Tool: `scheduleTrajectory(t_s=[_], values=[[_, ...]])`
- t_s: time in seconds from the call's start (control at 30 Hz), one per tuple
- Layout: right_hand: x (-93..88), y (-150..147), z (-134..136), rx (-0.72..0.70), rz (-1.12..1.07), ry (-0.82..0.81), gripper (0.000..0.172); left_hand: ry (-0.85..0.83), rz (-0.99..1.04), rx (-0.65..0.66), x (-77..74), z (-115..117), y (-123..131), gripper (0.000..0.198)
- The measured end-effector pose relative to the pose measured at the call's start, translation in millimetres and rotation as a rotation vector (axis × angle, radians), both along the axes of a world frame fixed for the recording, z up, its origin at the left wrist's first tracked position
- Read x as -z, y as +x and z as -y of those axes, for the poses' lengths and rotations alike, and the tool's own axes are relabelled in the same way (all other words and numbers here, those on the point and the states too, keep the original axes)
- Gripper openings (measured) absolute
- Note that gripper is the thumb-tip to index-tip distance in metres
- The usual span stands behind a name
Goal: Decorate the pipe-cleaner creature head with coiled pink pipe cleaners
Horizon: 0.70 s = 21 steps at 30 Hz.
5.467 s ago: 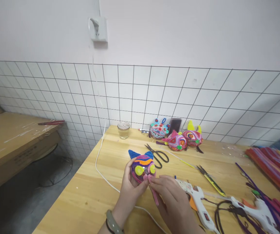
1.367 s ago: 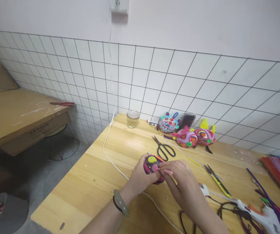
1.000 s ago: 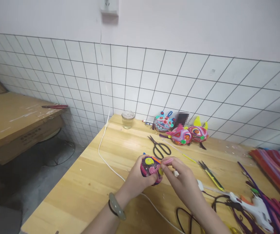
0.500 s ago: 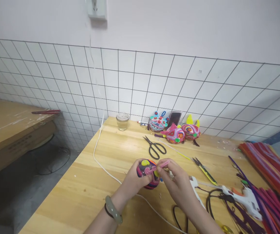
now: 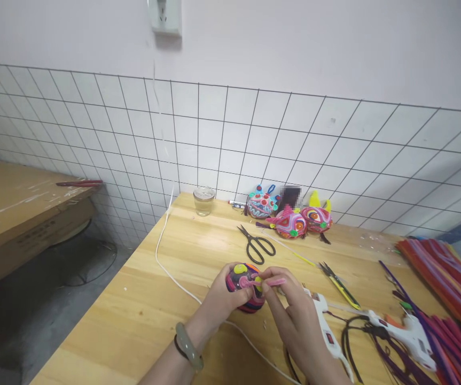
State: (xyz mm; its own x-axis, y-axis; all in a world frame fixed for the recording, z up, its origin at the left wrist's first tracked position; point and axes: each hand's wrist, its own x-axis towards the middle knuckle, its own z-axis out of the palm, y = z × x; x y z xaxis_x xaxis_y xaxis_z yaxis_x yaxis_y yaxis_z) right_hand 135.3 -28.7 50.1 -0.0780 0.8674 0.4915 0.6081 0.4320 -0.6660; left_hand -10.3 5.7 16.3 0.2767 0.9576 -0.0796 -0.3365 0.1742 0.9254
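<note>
My left hand (image 5: 224, 297) is wrapped round a dark ball (image 5: 246, 307) covered with coloured fuzzy strips, with yellow patches and a pink coil on its face. A pink pipe cleaner (image 5: 276, 282) runs from that coil to the right. Its loose length is pinched between the thumb and fingers of my right hand (image 5: 292, 299), close against the ball. Part of the ball is hidden behind my fingers. Black scissors (image 5: 257, 246) lie open just beyond the ball on the wooden table (image 5: 134, 315).
Three decorated balls, one of them blue (image 5: 262, 203), stand by the wall near a glass of liquid (image 5: 203, 201). To the right lie yellow-handled snips (image 5: 340, 286), two white glue guns (image 5: 408, 334) with cords, and bundles of pipe cleaners (image 5: 434, 267). A white cable (image 5: 166, 270) crosses the table.
My right hand has shifted slightly right and down, and the free end of the pink pipe cleaner now points more level. My left hand still holds the ball. The view has shifted slightly.
</note>
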Motion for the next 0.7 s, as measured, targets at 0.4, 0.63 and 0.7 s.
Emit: scheduleTrajectory(t_s=[0.4, 0.63, 0.7], values=[[1.3, -3, 2, 0.046, -0.048, -0.043, 0.013, 0.003, 0.013, 0.020, -4.4, 2, 0, 0.048], [-0.2, 19, -5, 0.082, -0.087, -0.172, 0.022, 0.046, -0.040, -0.157, -7.8, -1, -5, 0.047], [7.0, 47, -7, 0.159, -0.030, -0.182, 0.030, 0.019, -0.033, -0.216, -8.9, -3, -7, 0.047]])
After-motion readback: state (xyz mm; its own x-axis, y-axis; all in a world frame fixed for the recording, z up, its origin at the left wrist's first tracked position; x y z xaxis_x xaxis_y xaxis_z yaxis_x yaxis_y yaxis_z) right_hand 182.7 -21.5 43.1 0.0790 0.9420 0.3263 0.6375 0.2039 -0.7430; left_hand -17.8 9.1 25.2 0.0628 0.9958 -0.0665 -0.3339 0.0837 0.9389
